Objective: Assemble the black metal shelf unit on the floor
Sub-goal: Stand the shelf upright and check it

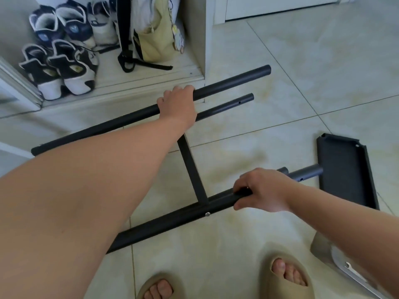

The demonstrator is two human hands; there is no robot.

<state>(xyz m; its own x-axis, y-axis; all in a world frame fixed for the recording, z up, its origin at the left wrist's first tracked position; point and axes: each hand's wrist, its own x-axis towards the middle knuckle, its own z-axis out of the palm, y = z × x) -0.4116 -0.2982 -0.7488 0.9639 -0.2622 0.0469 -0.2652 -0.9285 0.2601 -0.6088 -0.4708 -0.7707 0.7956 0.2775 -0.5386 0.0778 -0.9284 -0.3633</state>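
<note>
1. At far left, dark-and-white padded sneakers (58, 50) sit on a pale low ledge, with a soft yellow fabric bag (155, 35) beside them.
2. The shelf frame (204, 200) lies low over the glossy tiled floor (302, 93). It is made of round matte black metal tubes joined by a flat crossbar (191, 167), and its long axis runs from lower left to upper right.
3. The left hand (177, 104) is curled round the far tube (233, 82). A thinner open-ended tube (226, 106) with a small hole lies just beside it.
4. A silver screw head (207, 214) sits on the near tube (164, 224).
5. The right hand (261, 188) clamps the near tube toward its right end.
6. A flat black shelf panel (345, 169) with raised lips meets that tube's tip.
7. Bare tile lies open beyond the far tube ends.
</note>
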